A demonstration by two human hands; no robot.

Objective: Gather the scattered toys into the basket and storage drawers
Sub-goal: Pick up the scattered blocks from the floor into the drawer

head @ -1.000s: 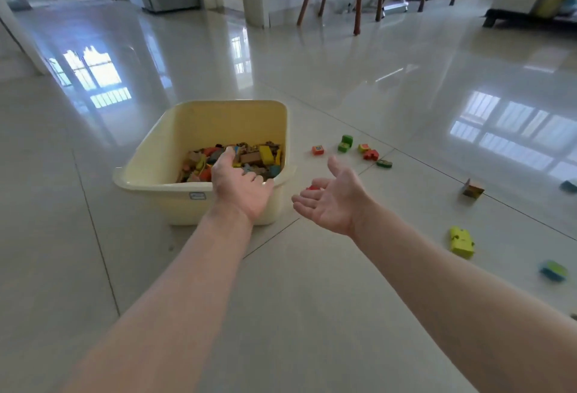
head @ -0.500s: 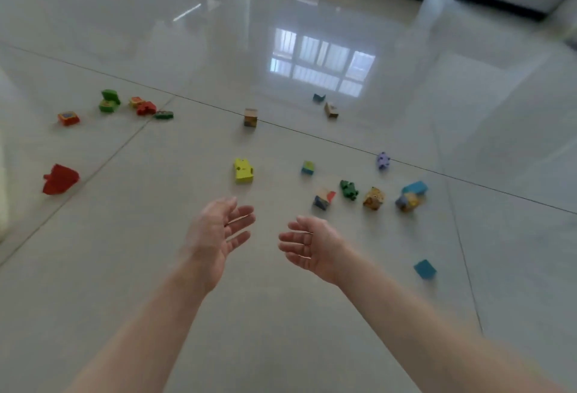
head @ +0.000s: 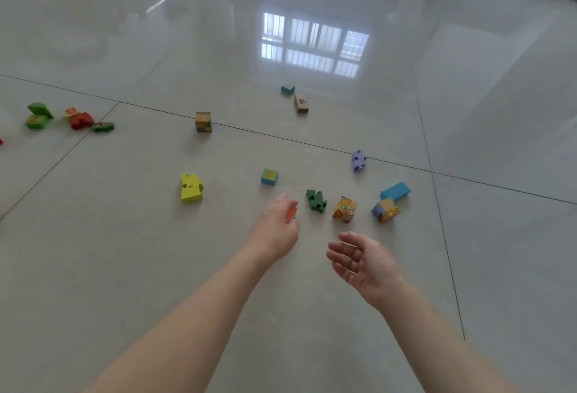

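Small toy blocks lie scattered over the glossy tiled floor. My left hand (head: 276,230) reaches down and its thumb and fingers pinch a small red block (head: 292,213), mostly hidden by the hand. Just right of it are a green puzzle piece (head: 316,201), an orange picture cube (head: 345,209), a blue and yellow cube (head: 385,210) and a blue block (head: 395,191). My right hand (head: 359,260) hovers open, palm turned left, holding nothing. A yellow piece (head: 191,188) and a blue-green cube (head: 269,176) lie to the left. The basket is out of view.
Farther off lie a purple puzzle piece (head: 358,160), a wooden cube (head: 203,122), a teal block (head: 287,89) and a tan block (head: 301,103). Green pieces (head: 39,115) and red pieces (head: 80,119) cluster at the far left. Dark furniture edges the top right.
My view swung from the basket to the scattered blocks and came closer. My left hand left the basket, reached forward and closed round the red block. My right hand stays open.
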